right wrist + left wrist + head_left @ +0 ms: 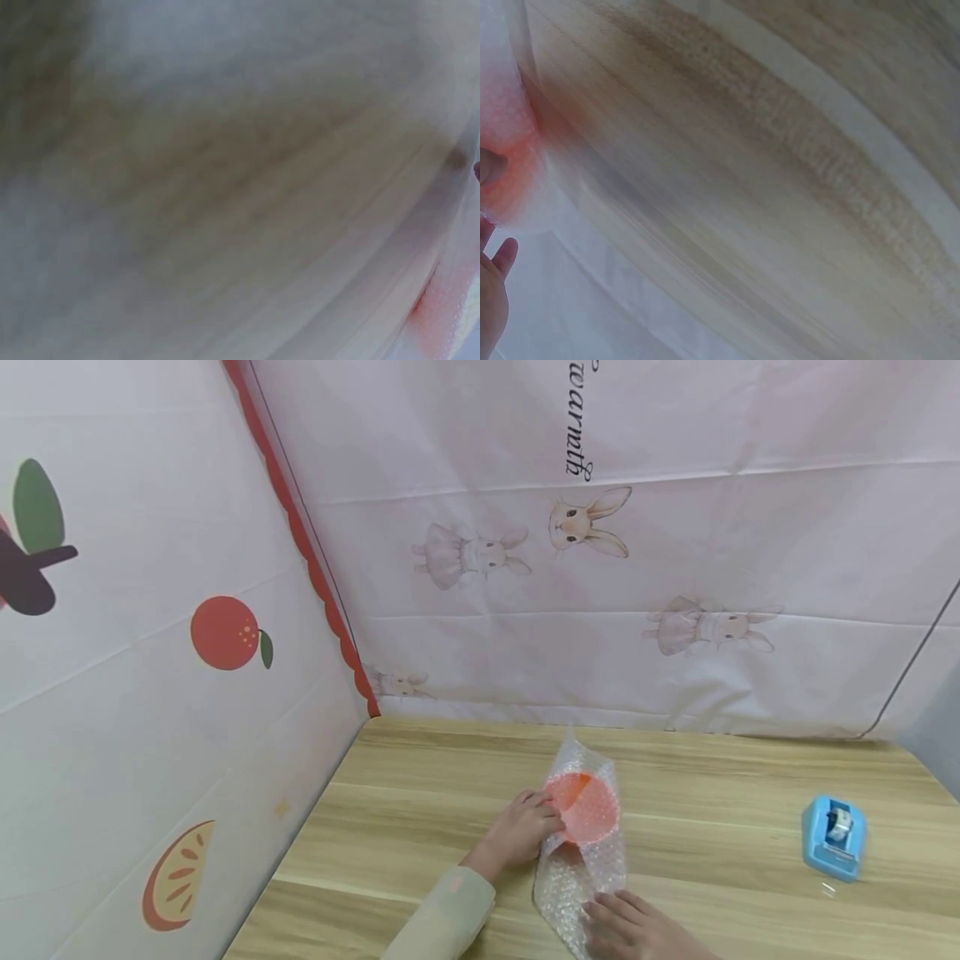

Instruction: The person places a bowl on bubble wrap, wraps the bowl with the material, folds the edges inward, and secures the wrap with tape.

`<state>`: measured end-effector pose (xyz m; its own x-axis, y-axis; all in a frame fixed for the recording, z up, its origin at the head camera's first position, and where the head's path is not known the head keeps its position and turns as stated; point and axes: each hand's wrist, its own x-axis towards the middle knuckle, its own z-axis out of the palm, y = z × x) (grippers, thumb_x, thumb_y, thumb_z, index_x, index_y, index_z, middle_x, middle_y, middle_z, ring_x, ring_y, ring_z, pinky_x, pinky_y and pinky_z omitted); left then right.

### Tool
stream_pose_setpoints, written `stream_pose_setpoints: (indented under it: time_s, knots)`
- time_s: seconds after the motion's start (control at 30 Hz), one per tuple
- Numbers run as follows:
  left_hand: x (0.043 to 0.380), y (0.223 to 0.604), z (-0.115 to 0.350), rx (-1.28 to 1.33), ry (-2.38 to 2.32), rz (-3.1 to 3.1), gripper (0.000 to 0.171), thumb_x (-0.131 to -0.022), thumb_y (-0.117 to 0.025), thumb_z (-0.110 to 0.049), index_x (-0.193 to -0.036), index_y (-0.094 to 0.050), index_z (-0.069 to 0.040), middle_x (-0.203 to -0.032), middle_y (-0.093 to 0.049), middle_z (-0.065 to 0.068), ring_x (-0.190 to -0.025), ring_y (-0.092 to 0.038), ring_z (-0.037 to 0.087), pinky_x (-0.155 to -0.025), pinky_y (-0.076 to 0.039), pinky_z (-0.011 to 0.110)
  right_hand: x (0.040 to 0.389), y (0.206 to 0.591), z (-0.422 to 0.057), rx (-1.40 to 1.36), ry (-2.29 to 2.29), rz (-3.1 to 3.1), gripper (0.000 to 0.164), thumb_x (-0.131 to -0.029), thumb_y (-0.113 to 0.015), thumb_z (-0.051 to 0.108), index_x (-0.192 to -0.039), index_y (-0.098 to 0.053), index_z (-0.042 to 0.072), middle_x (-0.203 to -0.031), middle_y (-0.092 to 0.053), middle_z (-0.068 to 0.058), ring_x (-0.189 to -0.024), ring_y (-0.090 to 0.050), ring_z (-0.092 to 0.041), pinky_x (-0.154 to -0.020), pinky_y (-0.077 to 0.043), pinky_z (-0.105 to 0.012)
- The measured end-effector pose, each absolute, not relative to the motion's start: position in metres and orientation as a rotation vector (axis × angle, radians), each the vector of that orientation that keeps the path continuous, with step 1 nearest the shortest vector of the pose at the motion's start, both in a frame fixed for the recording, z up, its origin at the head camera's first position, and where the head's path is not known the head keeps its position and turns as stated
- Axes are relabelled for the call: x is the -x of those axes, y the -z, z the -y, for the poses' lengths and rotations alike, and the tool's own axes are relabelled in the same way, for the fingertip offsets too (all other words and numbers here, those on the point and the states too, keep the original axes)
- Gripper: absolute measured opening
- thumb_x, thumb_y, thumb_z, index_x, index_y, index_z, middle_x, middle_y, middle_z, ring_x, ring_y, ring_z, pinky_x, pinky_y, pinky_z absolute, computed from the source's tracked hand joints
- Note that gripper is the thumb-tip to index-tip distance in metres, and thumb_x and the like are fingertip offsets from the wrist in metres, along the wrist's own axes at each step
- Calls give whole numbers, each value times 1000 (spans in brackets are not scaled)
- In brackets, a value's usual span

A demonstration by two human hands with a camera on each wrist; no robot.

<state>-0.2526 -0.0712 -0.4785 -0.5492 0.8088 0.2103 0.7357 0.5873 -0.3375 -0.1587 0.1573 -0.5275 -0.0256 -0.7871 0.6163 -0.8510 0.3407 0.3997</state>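
A round orange piece point(591, 814) lies in a strip of clear bubble wrap point(617, 868) on the wooden table. The wrap covers most of it, and a brighter orange wedge shows near its upper left. My left hand point(525, 827) grips the left side of this piece through the wrap. In the left wrist view, a thumb point(490, 166) lies against the orange, with other fingers point(504, 257) below. Over the near end of the wrap, my right hand point(637, 927) rests with its fingers extended. In the right wrist view, only a fingertip and a reddish patch point(435, 315) show at the right edge.
A blue tape dispenser point(834, 839) stands on the right part of the wooden table point(712, 810), with a small clear strip point(828, 889) just in front of it. Printed white cloth walls point(675, 552) rise at the back and left of the table.
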Motion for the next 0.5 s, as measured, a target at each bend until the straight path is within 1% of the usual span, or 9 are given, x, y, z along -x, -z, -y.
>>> stream_pose_setpoints:
  time_s: [0.03, 0.1, 0.17, 0.23, 0.27, 0.33, 0.4, 0.5]
  knots:
    - [252, 478, 71, 1252, -298, 2477, 20, -86, -60, -17, -100, -69, -29, -104, -68, -16, -116, -54, 10, -99, -40, 29, 159, 528, -157, -1456, -102, 1806, 36, -96, -37, 45, -96, -68, 27, -114, -64, -4, -143, -16, -21, -118, -6, -34]
    - [252, 479, 71, 1251, -296, 2475, 20, -86, -60, -17, -99, -69, -29, -104, -68, -16, -116, -54, 10, -99, -40, 29, 159, 528, -157, -1466, -105, 1793, 31, -94, -40, 44, -93, -68, 29, -103, -67, -1, -137, -30, -21, -118, -6, -34]
    - [252, 479, 71, 1250, -297, 2471, 20, -86, -60, -16, -99, -69, -29, -104, -68, -16, -115, -55, 10, -99, -40, 29, 159, 528, -157, -1478, -120, 1786, 29, -93, -43, 44, -91, -68, 29, -99, -68, -1, -123, -44, -20, -118, -5, -34]
    - [252, 479, 71, 1249, -297, 2470, 21, -86, -60, -16, -99, -69, -29, -104, -68, -16, -115, -55, 10, -99, -40, 29, 159, 528, -157, -1475, -135, 1784, 29, -94, -43, 43, -90, -68, 29, -97, -68, 0, -108, -52, -18, -118, -7, -32]
    - [252, 480, 71, 1249, -297, 2468, 21, -86, -60, -15, -99, -70, -29, -103, -68, -16, -115, -55, 10, -99, -40, 29, 158, 528, -156, -1472, -147, 1780, 30, -94, -43, 42, -89, -68, 28, -96, -68, 1, -101, -55, -17, -117, -9, -31]
    - [252, 480, 71, 1248, -296, 2463, 21, -86, -60, -15, -99, -70, -29, -103, -68, -16, -115, -55, 10, -99, -40, 29, 157, 526, -155, -1461, -179, 1783, 34, -96, -40, 41, -88, -69, 25, -95, -68, 0, -94, -58, -17, -116, -13, -29]
    - [252, 480, 71, 1246, -296, 2465, 21, -86, -60, -14, -99, -70, -29, -103, -68, -17, -115, -55, 10, -99, -40, 28, 156, 525, -153, -1446, -213, 1784, 37, -97, -38, 38, -87, -69, 21, -95, -69, -3, -91, -60, -18, -114, -16, -27]
    - [252, 479, 71, 1242, -299, 2471, 22, -85, -61, -14, -99, -70, -29, -103, -68, -17, -115, -55, 10, -100, -40, 28, 155, 521, -152, -1436, -269, 1790, 41, -99, -36, 36, -87, -70, 16, -96, -69, -9, -89, -61, -21, -115, -17, -26]
